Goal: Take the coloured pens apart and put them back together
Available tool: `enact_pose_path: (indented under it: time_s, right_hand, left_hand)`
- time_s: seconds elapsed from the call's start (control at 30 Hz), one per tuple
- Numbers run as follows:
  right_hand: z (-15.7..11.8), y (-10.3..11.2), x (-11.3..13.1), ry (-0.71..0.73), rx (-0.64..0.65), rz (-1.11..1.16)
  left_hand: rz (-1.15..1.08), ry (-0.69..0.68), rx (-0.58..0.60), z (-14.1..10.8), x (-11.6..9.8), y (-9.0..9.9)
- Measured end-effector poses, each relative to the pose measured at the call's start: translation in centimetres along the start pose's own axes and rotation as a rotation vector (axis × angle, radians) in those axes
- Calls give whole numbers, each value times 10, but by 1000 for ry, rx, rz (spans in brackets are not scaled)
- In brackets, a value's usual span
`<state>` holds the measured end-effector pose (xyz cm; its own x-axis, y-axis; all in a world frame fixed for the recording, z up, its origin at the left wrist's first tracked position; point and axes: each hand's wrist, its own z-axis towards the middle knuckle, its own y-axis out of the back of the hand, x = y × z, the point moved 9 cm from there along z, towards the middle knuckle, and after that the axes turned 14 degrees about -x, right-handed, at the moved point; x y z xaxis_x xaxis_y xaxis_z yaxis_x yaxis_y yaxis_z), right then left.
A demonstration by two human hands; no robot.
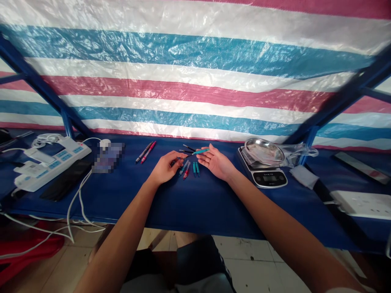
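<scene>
The fingertips [202, 149] of the right hand [217, 162] close on a slim teal pen part [199, 151], pinching it near its end while the hand stays open and palm-up. The fingers [179, 156] of the left hand [166, 167] curl inward around a slim dark pen part [185, 156], which runs out toward the teal piece. They hide much of it, so the firmness of that hold cannot be told. The two hands are close together, with the right hand just left of the digital kitchen scale [262, 178] and the left hand farther left of it.

Directly below the gap between the hands, still left of the scale, a red-and-teal pen part [185, 169] and two teal pen parts [196, 168] lie on the blue-covered table [195, 207]. A few thin black rods [187, 149] lie just above the fingers. Farther left of the scale, a black pen [143, 152] and a red pen [148, 152] lie side by side, then a pixelated object [108, 156], a black phone [65, 179] and a white power strip [51, 162] trailing white cables [81, 201].

A steel bowl [264, 151] sits on top of the scale, touching a clear plastic bag [301, 154] to its right. Beyond that lie a grey cloth [304, 177] and a white socket strip [362, 204]. Behind the scale hangs a striped tarpaulin [195, 89] on a blue metal frame [339, 99].
</scene>
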<state>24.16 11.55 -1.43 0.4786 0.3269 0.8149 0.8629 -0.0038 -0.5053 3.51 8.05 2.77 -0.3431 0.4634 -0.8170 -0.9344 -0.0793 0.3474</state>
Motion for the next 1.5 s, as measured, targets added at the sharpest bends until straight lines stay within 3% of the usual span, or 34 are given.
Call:
enact_pose_path:
  time_s: [0.17,0.33,0.43,0.53,0.7,0.93,1.07,1.5]
  right_hand:
    - [0,4,2,16,-43,21]
    - [0,5,4,74,-49,17]
    - [1,5,4,114,-55,-7]
    - [-1,2,3,126,-33,-36]
    - [-7,-6,5,148,54,-78]
    - [-10,-11,3,219,132,-185]
    - [-14,-18,3,278,172,-292]
    - [-25,-25,5,354,173,-524]
  left_hand:
    - [6,8,12,0,-2,-1]
    - [-103,173,-12,-2,11,-2]
    - [-249,286,46,-4,13,-10]
    - [-323,342,117,-6,9,-15]
    - [-336,389,105,-4,7,-8]
    - [-564,539,328,-17,5,-17]
    - [-577,567,476,-24,2,-21]
    - [-501,629,461,-27,5,-23]
